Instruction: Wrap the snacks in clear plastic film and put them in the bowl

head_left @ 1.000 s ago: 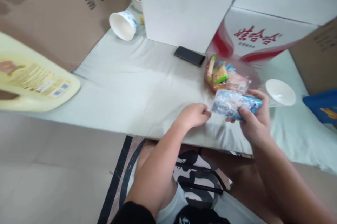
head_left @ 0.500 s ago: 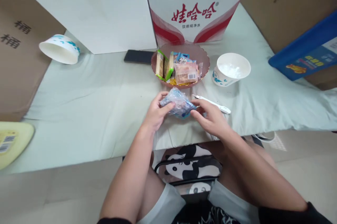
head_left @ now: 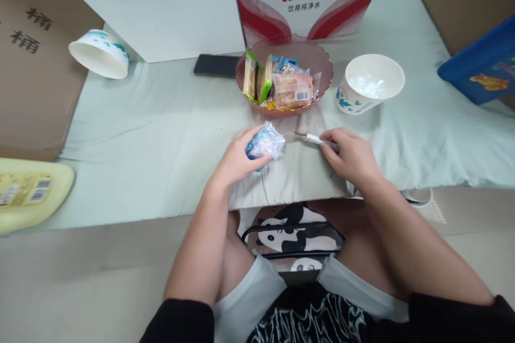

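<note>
My left hand (head_left: 241, 156) is closed around a blue packet wrapped in clear crinkled plastic (head_left: 267, 142), above the cloth near the table's front edge. To its right, my right hand (head_left: 351, 154) has its fingers around the handle of a white utility knife (head_left: 313, 139). The knife's blade end points left, toward the packet, with a gap between them. Part of the handle is hidden under my fingers. Just beyond the packet stands a pink ribbed glass bowl (head_left: 326, 81) holding several wrapped snacks (head_left: 293, 90).
A paper cup with clear plastic inside (head_left: 349, 97) stands right of the bowl; another paper cup (head_left: 105, 58) lies tipped at the left. A black phone (head_left: 215, 65) lies beside the bowl. White cartons (head_left: 189, 5) line the back. A yellow bottle (head_left: 36, 192) lies at the left edge.
My right hand has left the packet, moved right and taken hold of the utility knife. My left hand keeps the packet, now alone. The view has tilted downward.
</note>
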The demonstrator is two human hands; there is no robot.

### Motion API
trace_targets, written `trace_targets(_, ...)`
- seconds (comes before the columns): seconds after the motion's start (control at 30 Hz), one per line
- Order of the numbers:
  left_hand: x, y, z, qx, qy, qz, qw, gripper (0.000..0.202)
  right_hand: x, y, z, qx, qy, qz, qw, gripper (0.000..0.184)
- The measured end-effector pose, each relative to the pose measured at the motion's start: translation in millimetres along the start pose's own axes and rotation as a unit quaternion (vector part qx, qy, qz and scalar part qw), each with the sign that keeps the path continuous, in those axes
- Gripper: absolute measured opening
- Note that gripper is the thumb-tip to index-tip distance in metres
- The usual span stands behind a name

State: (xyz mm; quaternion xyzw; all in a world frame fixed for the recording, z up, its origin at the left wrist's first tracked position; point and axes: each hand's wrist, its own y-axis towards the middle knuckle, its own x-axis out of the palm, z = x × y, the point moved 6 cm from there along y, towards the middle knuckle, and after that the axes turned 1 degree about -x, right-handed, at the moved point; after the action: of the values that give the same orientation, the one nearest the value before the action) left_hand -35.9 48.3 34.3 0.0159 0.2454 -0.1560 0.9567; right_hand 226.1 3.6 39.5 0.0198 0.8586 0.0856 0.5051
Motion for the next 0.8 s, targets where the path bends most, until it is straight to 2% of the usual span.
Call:
trace_targets(0.07,-0.9,-2,-1,0.007,0.037,-0.016,0.999,0.069,-2,-1,-7,0.002,0.049,-0.003,0.999,0.017)
trace_targets(0.13,-2.8,-2,-1,0.02,0.029,-0.005,0.999,0.068,-3,-2,-15,0.005,0.107,-0.011,0.994,0.014)
trace_targets(0.27,-4.9,-1,-4,0.036,-0.074,0.05,0.995,0.074,-1,-2,-31,0.018,0.208,-0.017,0.978,0.01)
trace_targets(0.43,-5.1,4,-12,-0.012,-0.225,0.15,0.963,0.074,12,0,-42,0.03,0.315,-0.008,0.949,0.015)
trace_targets(0.53,3.0,7,-10,-0.031,-0.27,0.154,0.95,0.057,23,2,-47,0.017,0.345,-0.012,0.938,0.02)
trace_targets(0.6,9.9,8,-4,-0.014,-0.272,0.139,0.952,0.052,30,4,-48,0.007,0.35,-0.024,0.936,0.022)
trace_targets(0.7,20.6,6,7,0.028,-0.257,0.112,0.959,0.061,38,5,-47,0.01,0.365,-0.031,0.93,0.024)
trace_targets(0.8,25.5,4,4,0.019,-0.268,0.155,0.951,0.075,42,5,-44,0.031,0.409,-0.029,0.911,0.027)
